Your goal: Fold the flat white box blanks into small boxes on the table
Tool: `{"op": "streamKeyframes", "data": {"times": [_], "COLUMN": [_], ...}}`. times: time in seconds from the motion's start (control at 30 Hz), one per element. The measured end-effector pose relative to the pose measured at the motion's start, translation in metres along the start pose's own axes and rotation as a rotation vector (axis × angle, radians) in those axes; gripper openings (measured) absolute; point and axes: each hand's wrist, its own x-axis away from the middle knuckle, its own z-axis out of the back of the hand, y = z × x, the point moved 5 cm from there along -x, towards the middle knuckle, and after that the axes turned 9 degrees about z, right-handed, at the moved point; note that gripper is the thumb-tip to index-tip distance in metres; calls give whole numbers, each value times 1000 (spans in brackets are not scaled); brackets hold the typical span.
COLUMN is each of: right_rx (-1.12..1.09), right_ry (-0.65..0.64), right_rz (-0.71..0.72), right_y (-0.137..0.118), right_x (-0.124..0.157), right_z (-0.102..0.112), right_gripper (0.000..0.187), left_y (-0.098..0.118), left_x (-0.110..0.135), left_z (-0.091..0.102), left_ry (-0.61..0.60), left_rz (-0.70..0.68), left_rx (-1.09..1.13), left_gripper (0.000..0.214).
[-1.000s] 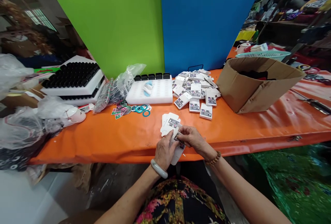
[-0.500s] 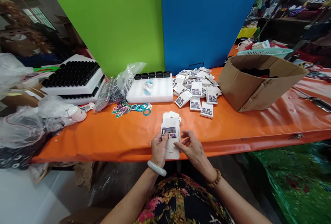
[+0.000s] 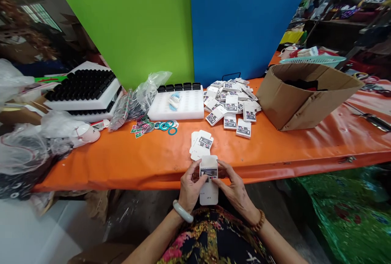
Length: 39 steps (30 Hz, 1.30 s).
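Note:
Both hands hold one flat white printed box blank [image 3: 209,180] upright over the near edge of the orange table [image 3: 128,162]. My left hand [image 3: 189,186] pinches its left side, and my right hand [image 3: 233,188] grips its right side with curled fingers. Just beyond lies a small stack of flat white blanks [image 3: 200,143]. Farther back sits a heap of folded small white boxes [image 3: 233,103].
A white foam tray [image 3: 183,107] with a few black pieces stands mid-table, a fuller stacked tray [image 3: 85,91] at left. Plastic bags [image 3: 27,146], stickers and teal rings [image 3: 168,127] lie left. An open cardboard box [image 3: 305,95] stands right. Green and blue boards rise behind.
Both hands drew the blank back toward my body, off the stack, and turned it upright. The stack on the table now lies uncovered.

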Motion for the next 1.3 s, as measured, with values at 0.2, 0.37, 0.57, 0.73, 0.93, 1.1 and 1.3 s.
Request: {"op": "streamKeyframes", "data": {"times": [0.2, 0.37, 0.57, 0.73, 0.93, 1.1, 1.3], "right_rx": [-62, -153, -93, -266, -494, -103, 4], "right_ry": [-98, -106, -123, -33, -103, -143, -185], "right_rz": [-157, -284, -289, -301, -393, -158, -71], "right_y": [20, 28, 18, 17, 16, 6, -2], "right_x": [30, 54, 54, 43, 24, 29, 37], "right_z": [-2, -3, -3, -7, -10, 1, 4], "right_gripper": [36, 31, 31, 27, 35, 24, 24], "left_y": [-22, -34, -25, -15, -19, -26, -31], "left_x": [15, 22, 29, 24, 7, 12, 21], "left_z": [-2, -6, -5, -4, -11, -8, -7], "left_ry": [-106, -175, -203, -163, -225, -214, -202], "left_rz": [87, 197, 161, 32, 202, 200, 189], "left_rx": [-120, -135, -300, -305, -20, -145, -189], "left_gripper": [38, 39, 17, 20, 28, 18, 17]}}
